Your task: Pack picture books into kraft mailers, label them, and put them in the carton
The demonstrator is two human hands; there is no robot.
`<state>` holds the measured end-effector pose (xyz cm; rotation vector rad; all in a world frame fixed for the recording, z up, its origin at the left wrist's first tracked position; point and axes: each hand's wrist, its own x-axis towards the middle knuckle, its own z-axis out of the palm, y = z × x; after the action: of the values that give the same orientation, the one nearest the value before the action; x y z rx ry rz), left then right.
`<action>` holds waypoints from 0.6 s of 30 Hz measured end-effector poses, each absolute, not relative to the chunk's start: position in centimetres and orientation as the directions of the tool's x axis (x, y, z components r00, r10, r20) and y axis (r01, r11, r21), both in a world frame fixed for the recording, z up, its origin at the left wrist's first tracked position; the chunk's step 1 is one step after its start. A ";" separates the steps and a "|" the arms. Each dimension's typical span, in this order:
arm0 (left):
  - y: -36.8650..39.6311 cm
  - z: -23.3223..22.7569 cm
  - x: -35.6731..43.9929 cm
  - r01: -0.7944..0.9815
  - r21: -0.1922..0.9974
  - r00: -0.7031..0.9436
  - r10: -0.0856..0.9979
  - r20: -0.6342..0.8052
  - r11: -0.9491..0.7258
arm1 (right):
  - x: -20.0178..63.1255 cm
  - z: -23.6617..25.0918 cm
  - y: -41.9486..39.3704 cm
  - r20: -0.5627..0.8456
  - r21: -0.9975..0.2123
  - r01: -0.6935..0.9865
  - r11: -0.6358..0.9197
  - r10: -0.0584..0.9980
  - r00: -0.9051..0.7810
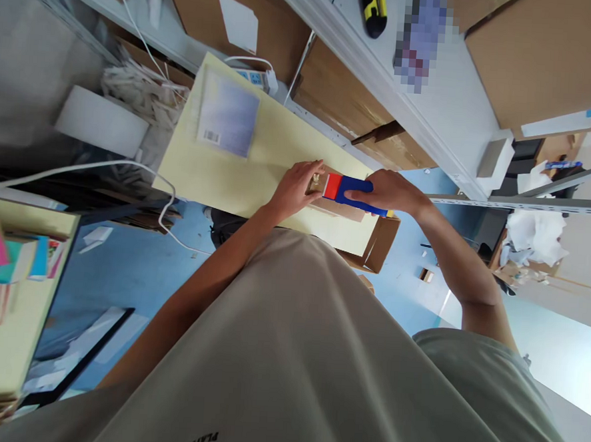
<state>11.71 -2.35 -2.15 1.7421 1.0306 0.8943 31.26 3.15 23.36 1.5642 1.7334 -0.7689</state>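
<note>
A cluttered packing room with a blue floor surrounds a pale yellow tabletop [274, 160], hemmed in by grey metal shelving loaded with brown cardboard cartons. The view tilts steeply down over the person's own beige shirt.

Near the table's near edge lies a small brown cardboard box [337, 207], and both hands meet on it. The left hand [295, 189] rests flat on the box's left end, fingers pressed together and curled lightly over the top edge, steadying it. The right hand [390, 190] wraps its fingers closed around the blue handle of a red-and-blue tape dispenser [353, 192], whose red head sits against the box top just beside the left fingertips. Below the table edge an open brown carton [380, 245] stands on the floor.

Farther back on the table lies a flat plastic-wrapped booklet with a barcode label [228, 113], and beyond it a white power strip [257, 77] with its cable trailing off the side. A yellow-and-black utility knife [373, 9] sits on the shelf above.

The likeliest trouble, as I judge it: the dispenser's head is so close to the left fingertips that a pull toward them could nick them on its cutting edge. The box also sits near the table's rim, so a hard drag could slide it off into the carton below, or the tape could lay down crooked if the left hand's pressure slackens.
</note>
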 end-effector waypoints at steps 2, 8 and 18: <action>-2.5 -2.0 11.2 0.261 0.931 0.406 0.904 0.135 -0.256 | 32.5 22.3 3.2 -0.832 0.011 0.998 0.068 0.554 -0.029; -2.8 -0.6 10.1 0.350 0.899 0.464 0.882 0.075 -0.261 | 34.1 18.9 2.7 -0.853 0.001 1.000 -0.003 0.522 0.002; -1.3 1.2 12.4 0.533 0.724 0.649 0.761 -0.016 -0.439 | 34.5 17.2 2.3 -0.824 -0.033 0.999 -0.004 0.566 -0.025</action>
<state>12.42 -1.30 1.18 2.1476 0.9998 0.4075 34.54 2.35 17.25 1.6345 1.6570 -0.8954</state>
